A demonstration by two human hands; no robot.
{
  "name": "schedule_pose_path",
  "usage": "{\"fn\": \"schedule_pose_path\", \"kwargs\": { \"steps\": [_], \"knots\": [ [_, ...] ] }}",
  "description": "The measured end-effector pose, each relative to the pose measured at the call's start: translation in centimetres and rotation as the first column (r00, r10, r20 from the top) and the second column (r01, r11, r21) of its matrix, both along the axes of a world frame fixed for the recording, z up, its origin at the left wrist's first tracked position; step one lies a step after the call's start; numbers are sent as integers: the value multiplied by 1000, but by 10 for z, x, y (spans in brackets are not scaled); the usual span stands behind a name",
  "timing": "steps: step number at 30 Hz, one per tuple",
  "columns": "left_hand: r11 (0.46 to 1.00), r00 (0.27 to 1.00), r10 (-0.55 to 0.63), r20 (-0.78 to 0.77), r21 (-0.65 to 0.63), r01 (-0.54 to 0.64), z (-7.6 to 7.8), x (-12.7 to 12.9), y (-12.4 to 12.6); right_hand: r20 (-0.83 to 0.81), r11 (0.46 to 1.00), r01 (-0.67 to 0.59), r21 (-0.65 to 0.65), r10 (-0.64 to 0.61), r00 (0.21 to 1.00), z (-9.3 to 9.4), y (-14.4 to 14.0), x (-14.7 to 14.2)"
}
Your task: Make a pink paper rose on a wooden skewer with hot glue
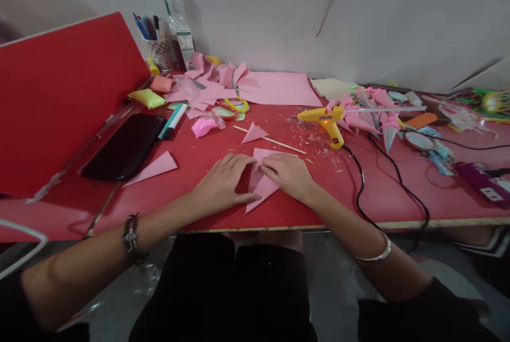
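Pink paper piece (261,185) lies flat at the near edge of the red table (398,193), centre. Left hand (223,182) presses it down with flat, spread fingers; right hand (289,174) pinches its top fold, fingers curled closed on the paper. Yellow glue gun (324,121) sits far right, black phone (125,145) left.
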State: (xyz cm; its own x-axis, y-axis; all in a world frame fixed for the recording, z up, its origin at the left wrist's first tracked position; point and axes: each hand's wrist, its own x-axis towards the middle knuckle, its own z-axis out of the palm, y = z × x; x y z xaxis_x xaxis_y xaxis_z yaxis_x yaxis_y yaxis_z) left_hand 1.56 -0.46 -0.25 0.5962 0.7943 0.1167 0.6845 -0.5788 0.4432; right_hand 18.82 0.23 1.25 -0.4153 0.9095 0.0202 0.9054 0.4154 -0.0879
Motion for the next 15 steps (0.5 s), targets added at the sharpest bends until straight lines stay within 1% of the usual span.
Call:
{"fn": "schedule_pose_path", "kwargs": {
  "steps": [3,11,15],
  "knots": [
    [1000,1000,9,-7,-11,-9,0,0,0,-24,999,-38,29,39,999,-3,1,1],
    [999,1000,-25,-5,38,25,-1,0,0,-56,999,34,-29,-36,998,-1,3,0],
    [1000,1000,-11,-15,28,12,1,0,-1,-42,998,51,-40,-53,998,1,3,-1]
  ]
}}
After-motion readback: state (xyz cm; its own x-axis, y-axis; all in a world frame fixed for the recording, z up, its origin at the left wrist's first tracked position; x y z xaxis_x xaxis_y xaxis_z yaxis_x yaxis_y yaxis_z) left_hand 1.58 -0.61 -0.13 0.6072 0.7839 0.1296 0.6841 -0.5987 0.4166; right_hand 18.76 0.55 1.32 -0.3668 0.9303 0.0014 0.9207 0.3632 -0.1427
